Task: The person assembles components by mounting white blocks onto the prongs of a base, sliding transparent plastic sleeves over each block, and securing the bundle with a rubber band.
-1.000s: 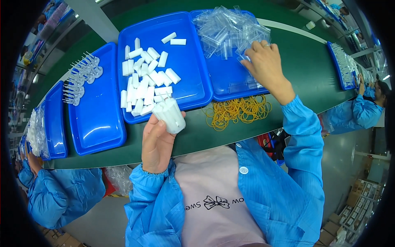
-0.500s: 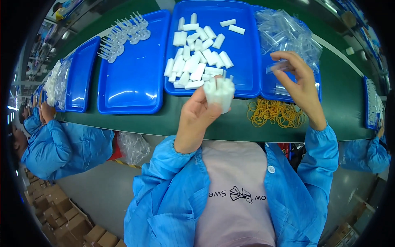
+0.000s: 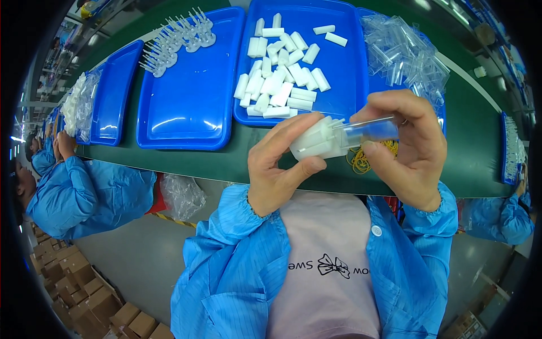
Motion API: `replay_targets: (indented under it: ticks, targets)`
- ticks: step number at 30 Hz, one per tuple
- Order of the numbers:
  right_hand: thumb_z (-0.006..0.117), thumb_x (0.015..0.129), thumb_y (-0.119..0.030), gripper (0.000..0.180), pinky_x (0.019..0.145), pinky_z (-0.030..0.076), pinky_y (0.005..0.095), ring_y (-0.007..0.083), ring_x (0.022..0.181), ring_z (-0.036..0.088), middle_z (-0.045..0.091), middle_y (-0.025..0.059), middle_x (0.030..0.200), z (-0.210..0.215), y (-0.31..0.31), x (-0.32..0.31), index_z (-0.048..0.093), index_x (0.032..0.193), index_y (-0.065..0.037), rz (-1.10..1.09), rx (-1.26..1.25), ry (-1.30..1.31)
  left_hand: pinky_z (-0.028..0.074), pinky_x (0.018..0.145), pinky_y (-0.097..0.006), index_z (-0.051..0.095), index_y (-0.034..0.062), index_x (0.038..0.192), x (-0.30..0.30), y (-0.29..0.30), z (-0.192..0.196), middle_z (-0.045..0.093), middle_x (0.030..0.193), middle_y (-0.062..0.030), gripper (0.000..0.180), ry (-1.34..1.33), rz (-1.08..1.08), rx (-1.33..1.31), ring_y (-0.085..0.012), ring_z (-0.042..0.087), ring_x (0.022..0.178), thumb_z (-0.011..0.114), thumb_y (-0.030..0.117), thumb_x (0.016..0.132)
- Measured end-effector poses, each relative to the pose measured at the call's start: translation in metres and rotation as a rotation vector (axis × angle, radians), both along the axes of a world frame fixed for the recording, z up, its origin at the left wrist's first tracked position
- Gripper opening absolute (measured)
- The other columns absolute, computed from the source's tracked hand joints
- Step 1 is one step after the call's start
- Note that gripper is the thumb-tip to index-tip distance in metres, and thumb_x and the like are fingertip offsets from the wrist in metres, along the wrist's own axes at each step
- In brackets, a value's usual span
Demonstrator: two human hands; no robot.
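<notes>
My left hand [image 3: 274,169] is closed around a white bundle of plastic pieces [image 3: 316,142], tilted with its top toward the right. Thin prongs stick out of that top. Between the thumb and fingers of my right hand [image 3: 415,148] lies a clear plastic tube [image 3: 375,131], held nearly level. Its left end meets the prongs at the top of the bundle; whether it slides over any of them I cannot tell. Behind my hands a blue tray [image 3: 345,73] holds a heap of white blocks [image 3: 276,82].
Farther right, a pile of clear tubes [image 3: 398,53] fills another blue tray. Yellow rubber bands [image 3: 359,162] lie partly behind my right hand. The left tray [image 3: 186,107] carries white stemmed parts [image 3: 178,40]. A person in blue [image 3: 90,195] works at the left, another [image 3: 499,212] at the right.
My right hand has come left and down from the tube tray with a clear tube, up to the bundle. The bundle has tipped from upright toward the right in my left hand.
</notes>
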State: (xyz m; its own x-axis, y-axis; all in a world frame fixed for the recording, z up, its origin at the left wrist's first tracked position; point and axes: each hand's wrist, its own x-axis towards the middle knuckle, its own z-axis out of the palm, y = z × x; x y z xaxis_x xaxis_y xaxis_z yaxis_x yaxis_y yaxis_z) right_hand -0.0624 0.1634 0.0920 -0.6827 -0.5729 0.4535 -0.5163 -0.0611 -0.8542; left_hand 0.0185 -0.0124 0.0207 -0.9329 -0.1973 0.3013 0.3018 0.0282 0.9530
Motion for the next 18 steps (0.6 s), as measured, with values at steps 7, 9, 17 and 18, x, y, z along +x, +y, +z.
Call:
replay_targets:
  ticks: [7, 9, 17, 18]
  targets:
    - [0.063, 0.072, 0.005, 0.037, 0.087, 0.046, 0.0296, 0.0175, 0.095, 0.058, 0.057, 0.0115, 0.103, -0.015, -0.003, 0.007, 0.053, 0.107, 0.001, 0.001, -0.056, -0.049, 0.043, 0.092, -0.033, 0.054, -0.0032, 0.122, 0.002, -0.006, 0.005, 0.057, 0.118, -0.0166, 0.054, 0.033, -0.021, -0.168, -0.0233, 0.055, 0.109, 0.073, 0.022, 0.078]
    - [0.064, 0.072, 0.005, 0.036, 0.090, 0.044, 0.0319, 0.0175, 0.095, 0.058, 0.058, 0.0110, 0.102, -0.018, -0.005, 0.009, 0.053, 0.107, 0.000, -0.021, -0.050, -0.065, 0.048, 0.084, -0.033, 0.060, 0.0038, 0.117, 0.000, -0.006, 0.004, 0.062, 0.113, -0.0154, 0.051, 0.096, 0.077, -0.233, -0.0268, 0.060, 0.102, 0.077, 0.014, 0.070]
    - [0.066, 0.073, 0.004, 0.035, 0.103, 0.031, 0.0445, 0.0174, 0.094, 0.060, 0.062, 0.0082, 0.098, -0.026, -0.005, 0.015, 0.055, 0.105, -0.003, -0.072, -0.105, -0.069, 0.050, 0.080, -0.032, 0.063, 0.0038, 0.111, 0.000, -0.008, 0.008, 0.062, 0.111, -0.0155, 0.047, 0.238, 0.135, -0.357, -0.0275, 0.061, 0.098, 0.078, 0.008, 0.066]
    - [0.067, 0.074, 0.004, 0.034, 0.104, 0.031, 0.0447, 0.0176, 0.094, 0.061, 0.062, 0.0082, 0.098, -0.026, -0.005, 0.015, 0.055, 0.105, -0.003, -0.066, -0.120, -0.082, 0.050, 0.080, -0.032, 0.064, 0.0038, 0.110, 0.000, -0.008, 0.007, 0.062, 0.111, -0.0157, 0.046, 0.241, 0.130, -0.368, -0.0274, 0.062, 0.097, 0.077, 0.008, 0.066]
